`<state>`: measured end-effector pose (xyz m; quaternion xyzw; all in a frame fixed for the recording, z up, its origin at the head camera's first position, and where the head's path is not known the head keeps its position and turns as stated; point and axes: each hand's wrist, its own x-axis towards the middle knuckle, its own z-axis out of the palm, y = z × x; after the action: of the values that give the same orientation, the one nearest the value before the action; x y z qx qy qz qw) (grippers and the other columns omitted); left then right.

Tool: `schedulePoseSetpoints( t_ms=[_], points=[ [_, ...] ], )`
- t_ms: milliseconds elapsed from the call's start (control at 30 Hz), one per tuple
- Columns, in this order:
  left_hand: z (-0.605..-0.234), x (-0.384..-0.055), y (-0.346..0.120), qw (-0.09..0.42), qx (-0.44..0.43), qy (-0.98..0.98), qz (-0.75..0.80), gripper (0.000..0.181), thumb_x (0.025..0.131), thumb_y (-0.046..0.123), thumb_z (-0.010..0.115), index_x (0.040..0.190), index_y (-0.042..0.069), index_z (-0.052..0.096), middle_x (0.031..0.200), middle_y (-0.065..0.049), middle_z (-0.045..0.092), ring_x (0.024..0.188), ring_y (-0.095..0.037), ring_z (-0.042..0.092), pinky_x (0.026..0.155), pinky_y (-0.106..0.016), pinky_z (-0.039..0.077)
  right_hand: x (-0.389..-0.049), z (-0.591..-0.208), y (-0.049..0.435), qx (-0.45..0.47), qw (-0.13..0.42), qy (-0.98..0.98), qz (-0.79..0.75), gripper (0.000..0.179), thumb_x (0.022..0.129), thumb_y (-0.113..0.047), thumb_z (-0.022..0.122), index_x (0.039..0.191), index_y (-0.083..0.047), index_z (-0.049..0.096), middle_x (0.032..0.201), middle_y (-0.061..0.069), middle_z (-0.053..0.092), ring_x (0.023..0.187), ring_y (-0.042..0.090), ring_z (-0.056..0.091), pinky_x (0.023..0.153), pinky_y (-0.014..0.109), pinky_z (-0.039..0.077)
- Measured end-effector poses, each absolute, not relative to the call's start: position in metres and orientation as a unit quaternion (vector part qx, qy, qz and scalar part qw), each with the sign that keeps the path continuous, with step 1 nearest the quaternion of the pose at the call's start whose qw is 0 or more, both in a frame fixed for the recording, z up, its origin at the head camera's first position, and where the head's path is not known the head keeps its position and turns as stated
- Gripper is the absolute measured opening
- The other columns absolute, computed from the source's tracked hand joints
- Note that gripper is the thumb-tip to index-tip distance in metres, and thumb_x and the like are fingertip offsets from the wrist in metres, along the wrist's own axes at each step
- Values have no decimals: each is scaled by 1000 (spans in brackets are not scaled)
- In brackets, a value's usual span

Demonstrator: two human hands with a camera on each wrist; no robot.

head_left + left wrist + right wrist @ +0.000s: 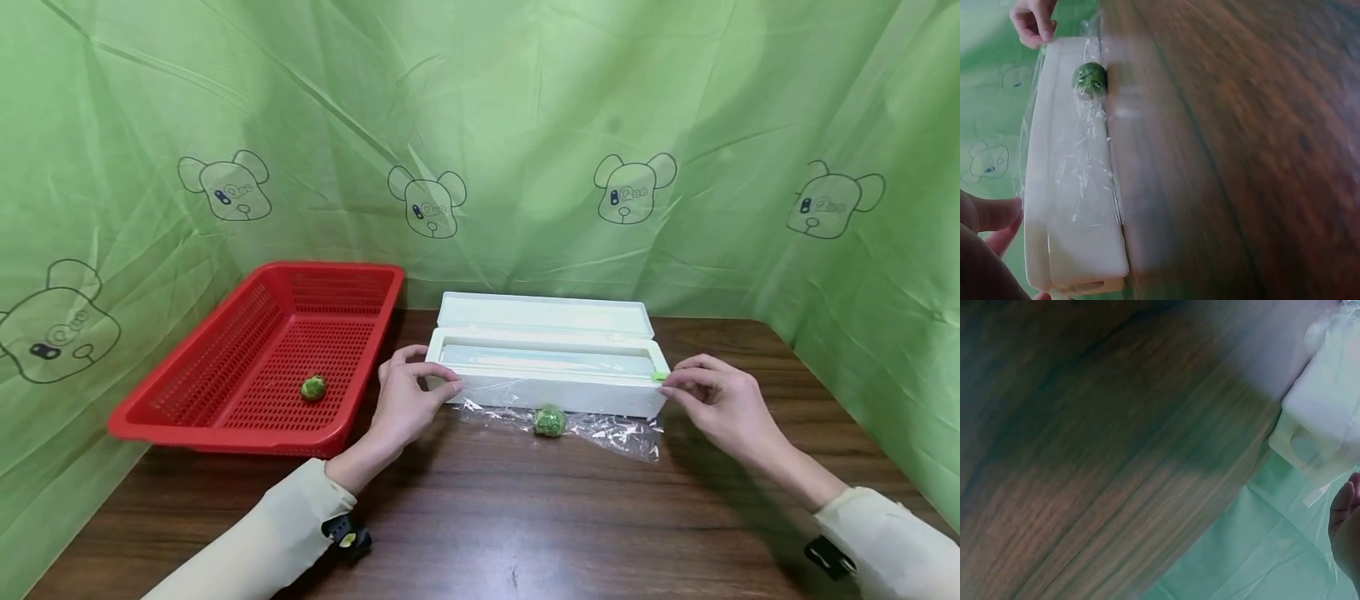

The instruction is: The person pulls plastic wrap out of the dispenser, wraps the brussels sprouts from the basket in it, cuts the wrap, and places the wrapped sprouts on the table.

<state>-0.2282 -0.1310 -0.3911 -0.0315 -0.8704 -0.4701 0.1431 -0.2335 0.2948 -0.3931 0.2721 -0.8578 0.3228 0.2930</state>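
A white cling film dispenser [555, 392] lies lengthwise before me, its lid [546, 315] raised at the back. Clear cling film [622, 433] comes over its front edge onto the table. Against the front wall is a green Brussels sprout [550, 422], with film over and around it; the left wrist view also shows this sprout [1090, 79]. My left hand [405, 396] grips the dispenser's left end, thumb on the front top corner. At the opposite end my right hand [723, 406] pinches the small green slide cutter [659, 377]; its fingertips are mostly cut off in the right wrist view.
To the left stands a red perforated basket [330, 442] with one unwrapped Brussels sprout [312, 388] in it. Brown wood-grain table [517, 525] lies in front of the dispenser. Green printed cloth [525, 100] hangs behind and along both sides.
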Motion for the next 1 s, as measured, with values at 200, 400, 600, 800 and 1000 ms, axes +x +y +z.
schedulePoseSetpoints(
  t_ms=[200,400,600,800,1000],
  points=[
    [-390,-227,-132,146,-33,-875,-460,7,86,16,88,87,12,82,142,-15,54,136,-36,36,106,-49,35,-228,-392,299,244,253,-874,336,26,85,10,82,94,-14,75,93,-2,72,78,5,62,69,12,48],
    [-388,-227,-132,136,-28,-871,-472,7,90,16,84,89,11,79,142,-16,53,133,-35,40,106,-50,35,-220,-386,298,233,195,-878,369,17,94,3,76,98,-13,72,102,2,75,86,8,67,69,16,51],
    [-388,-225,-133,135,-13,-871,-472,7,92,17,82,92,11,78,141,-15,53,132,-35,39,104,-50,36,-217,-383,293,204,149,-872,420,7,95,-2,77,96,-7,74,103,6,77,84,20,72,66,21,54],
    [-387,-218,-133,146,-19,-870,-470,7,92,16,82,91,10,78,128,-12,55,124,-34,43,100,-47,36,-215,-381,295,192,106,-869,443,5,95,-2,77,95,-4,73,103,7,78,83,21,73,65,24,55],
    [-385,-213,-135,154,-43,-865,-475,5,93,12,80,92,10,76,110,-8,64,105,-28,58,90,-39,42,-212,-379,294,193,97,-866,452,6,94,-2,78,94,-4,73,90,11,77,73,12,69,60,24,52]
  ],
)
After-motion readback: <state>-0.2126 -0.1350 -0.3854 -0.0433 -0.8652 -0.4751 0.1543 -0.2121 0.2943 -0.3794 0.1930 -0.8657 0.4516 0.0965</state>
